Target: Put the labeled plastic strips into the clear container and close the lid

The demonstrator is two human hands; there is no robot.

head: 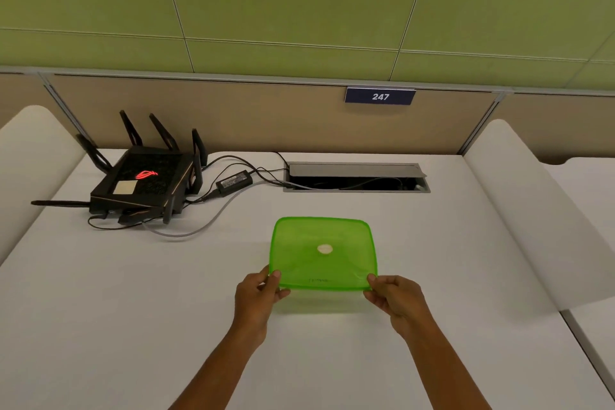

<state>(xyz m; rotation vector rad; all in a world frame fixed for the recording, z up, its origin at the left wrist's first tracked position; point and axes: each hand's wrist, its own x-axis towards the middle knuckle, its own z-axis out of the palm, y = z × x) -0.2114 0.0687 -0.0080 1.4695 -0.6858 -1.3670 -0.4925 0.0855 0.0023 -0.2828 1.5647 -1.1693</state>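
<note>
Lid: the green lid (323, 253) sits slightly right of the middle of the white desk (133, 293), nearer its front edge than its back edge, apparently resting on the container.
Left hand: the left hand (256, 296) pinches the lid's near left corner, thumb on top.
Right hand: the right hand (396, 298) pinches the near right corner the same way.
Progress: judging by the lid in place, the filling looks done; pressing the rim shut seems to be what remains.
Hidden: the clear container and any strips are covered by the tinted lid; I cannot tell whether the strips are inside or whether the rim has sealed.
Elsewhere: a black router (143, 183) stands near the back left corner.
</note>
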